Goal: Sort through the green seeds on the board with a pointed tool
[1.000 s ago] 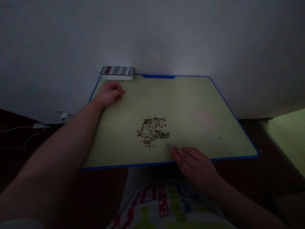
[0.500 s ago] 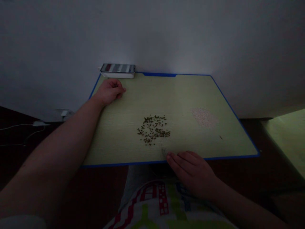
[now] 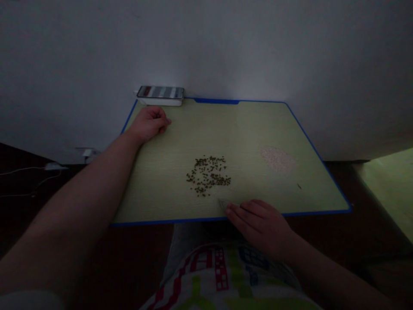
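On the pale board (image 3: 245, 129) with a blue rim, small dark green-brown beans or seeds (image 3: 209, 174) are scattered in a loose patch. My right hand (image 3: 261, 224) is at the near edge, its fingertips pinching a thin, see-through, pointed piece (image 3: 222, 203). That piece lies just short of the patch; its exact kind is too faint to tell. My left hand (image 3: 151, 123) rests at the far left of the board, fingers curled into a loose fist with nothing showing in it. A flat spread of pale grains (image 3: 278, 160) lies to the right.
At the back left corner a phone (image 3: 160, 92) lies on a white box (image 3: 163, 102). A small brown sliver (image 3: 299, 186) is near the right side. Behind the board stands a wall (image 3: 219, 51); a plug and cables (image 3: 54, 166) are at the far left. The light is dim.
My right hand has shifted very slightly, and the see-through piece sits at a slightly different angle. The left hand, the seeds and the grains look the same.
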`<act>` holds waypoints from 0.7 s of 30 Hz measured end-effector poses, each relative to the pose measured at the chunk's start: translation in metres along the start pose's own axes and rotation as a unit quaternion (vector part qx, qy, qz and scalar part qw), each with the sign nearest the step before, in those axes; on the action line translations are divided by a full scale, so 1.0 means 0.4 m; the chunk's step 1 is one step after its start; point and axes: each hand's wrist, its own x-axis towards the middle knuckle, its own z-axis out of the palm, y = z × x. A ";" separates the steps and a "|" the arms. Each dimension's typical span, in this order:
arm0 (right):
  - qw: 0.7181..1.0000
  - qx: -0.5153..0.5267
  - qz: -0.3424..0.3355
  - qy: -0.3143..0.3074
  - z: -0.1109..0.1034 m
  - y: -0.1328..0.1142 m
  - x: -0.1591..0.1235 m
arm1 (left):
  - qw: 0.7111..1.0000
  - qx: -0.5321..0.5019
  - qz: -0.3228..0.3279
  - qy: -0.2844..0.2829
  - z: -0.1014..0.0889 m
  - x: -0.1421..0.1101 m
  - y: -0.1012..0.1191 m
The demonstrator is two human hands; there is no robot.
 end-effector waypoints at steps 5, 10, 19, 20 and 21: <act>1.000 0.021 -0.010 -0.006 0.005 -0.027 -0.003 | 0.998 -0.028 -0.057 0.002 0.003 -0.001 0.008; 1.000 0.008 0.024 0.000 0.024 -0.065 0.041 | 0.998 -0.034 -0.047 -0.009 0.002 -0.008 0.023; 0.989 -0.077 0.124 -0.026 0.030 -0.061 0.024 | 0.998 -0.036 -0.039 -0.015 -0.001 -0.006 0.017; 0.986 -0.087 0.137 -0.028 0.027 -0.057 0.017 | 0.999 -0.033 -0.039 -0.016 -0.001 -0.006 0.017; 0.984 -0.094 0.147 -0.028 0.024 -0.055 0.012 | 0.999 -0.029 -0.038 -0.016 -0.001 -0.006 0.018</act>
